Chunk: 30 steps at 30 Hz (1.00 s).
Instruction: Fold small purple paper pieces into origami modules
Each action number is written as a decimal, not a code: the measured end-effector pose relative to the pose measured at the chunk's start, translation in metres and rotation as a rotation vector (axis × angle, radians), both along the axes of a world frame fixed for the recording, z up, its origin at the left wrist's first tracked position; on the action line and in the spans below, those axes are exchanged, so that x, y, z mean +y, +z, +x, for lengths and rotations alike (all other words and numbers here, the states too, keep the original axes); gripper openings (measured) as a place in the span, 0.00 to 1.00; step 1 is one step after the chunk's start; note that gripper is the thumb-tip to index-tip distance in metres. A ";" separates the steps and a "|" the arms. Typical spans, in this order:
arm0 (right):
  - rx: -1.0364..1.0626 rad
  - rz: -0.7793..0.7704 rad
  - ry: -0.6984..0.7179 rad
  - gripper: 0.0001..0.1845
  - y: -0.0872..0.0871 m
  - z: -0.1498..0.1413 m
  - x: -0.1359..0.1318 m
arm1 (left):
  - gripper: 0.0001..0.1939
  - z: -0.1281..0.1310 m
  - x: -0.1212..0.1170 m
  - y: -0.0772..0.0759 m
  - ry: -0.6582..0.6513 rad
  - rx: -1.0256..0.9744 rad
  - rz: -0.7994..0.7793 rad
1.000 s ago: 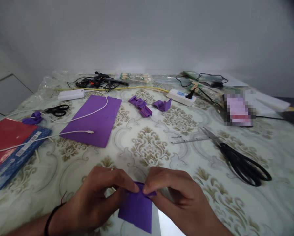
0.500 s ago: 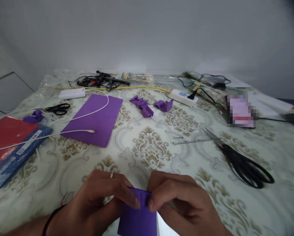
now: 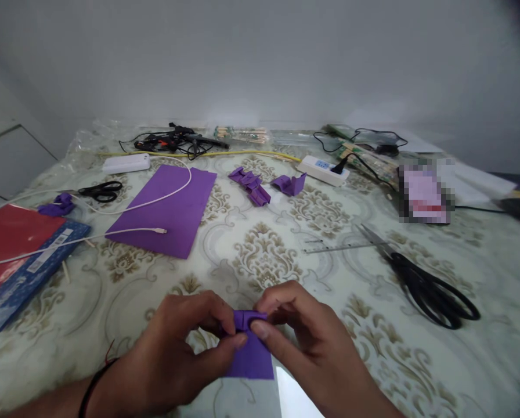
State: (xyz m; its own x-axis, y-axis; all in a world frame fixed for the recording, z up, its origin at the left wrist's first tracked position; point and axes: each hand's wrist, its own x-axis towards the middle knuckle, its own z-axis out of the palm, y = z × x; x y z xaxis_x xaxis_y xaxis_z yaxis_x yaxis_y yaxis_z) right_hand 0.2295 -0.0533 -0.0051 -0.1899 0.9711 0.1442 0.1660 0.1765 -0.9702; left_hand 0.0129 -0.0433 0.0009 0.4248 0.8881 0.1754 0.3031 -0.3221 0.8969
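Observation:
A small piece of purple paper (image 3: 253, 360) is pinched between both hands near the front of the table. My left hand (image 3: 190, 348) grips its upper left part between thumb and finger. My right hand (image 3: 306, 342) has its thumb pressed on the upper right part. Along the top edge the paper is folded over into a narrow band. Farther back lie a pleated purple paper strip (image 3: 250, 186) and a smaller folded purple piece (image 3: 289, 184). Larger purple sheets (image 3: 168, 215) lie left of them.
Black-handled scissors (image 3: 425, 284) lie at right, tips over a clear ruler (image 3: 338, 248). A phone (image 3: 424, 194) and a power strip (image 3: 323, 170) are behind. At left are a red and blue packet (image 3: 38, 261), a white cable (image 3: 133, 230) and smaller scissors (image 3: 101, 191).
Both hands have raised the purple paper slightly away from me. Its top edge now shows a folded band, and my fingers have shifted along it.

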 end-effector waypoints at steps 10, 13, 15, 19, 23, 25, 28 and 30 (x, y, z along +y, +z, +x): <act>0.080 -0.088 0.013 0.04 0.008 -0.001 0.004 | 0.02 -0.003 0.003 0.008 -0.070 0.009 0.029; 0.060 -0.091 0.012 0.04 0.008 -0.001 0.004 | 0.05 -0.002 0.003 0.007 -0.048 0.024 -0.013; 0.043 -0.084 0.007 0.05 0.006 -0.001 0.003 | 0.03 -0.002 0.002 0.004 -0.004 -0.002 -0.065; 0.010 -0.016 -0.011 0.07 0.001 -0.001 0.002 | 0.11 0.002 0.004 0.005 0.004 -0.036 -0.254; -0.042 0.077 -0.064 0.11 -0.003 -0.001 0.000 | 0.12 0.004 0.008 0.008 -0.001 0.051 -0.273; -0.051 0.075 -0.079 0.12 -0.003 -0.002 -0.002 | 0.11 0.003 0.008 0.007 0.020 0.067 -0.212; -0.023 0.008 -0.072 0.11 0.000 -0.002 -0.001 | 0.10 0.001 0.006 0.004 0.035 0.085 -0.098; -0.015 -0.050 -0.048 0.06 0.002 -0.003 0.001 | 0.10 0.000 0.005 0.004 0.032 0.102 -0.040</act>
State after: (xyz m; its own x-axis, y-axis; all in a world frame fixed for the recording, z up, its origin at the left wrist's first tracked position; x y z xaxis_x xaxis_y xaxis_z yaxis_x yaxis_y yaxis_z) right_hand 0.2263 -0.0523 -0.0028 -0.1451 0.9851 0.0923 0.1880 0.1191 -0.9749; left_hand 0.0130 -0.0378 0.0048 0.4101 0.9068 0.0972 0.4030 -0.2758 0.8726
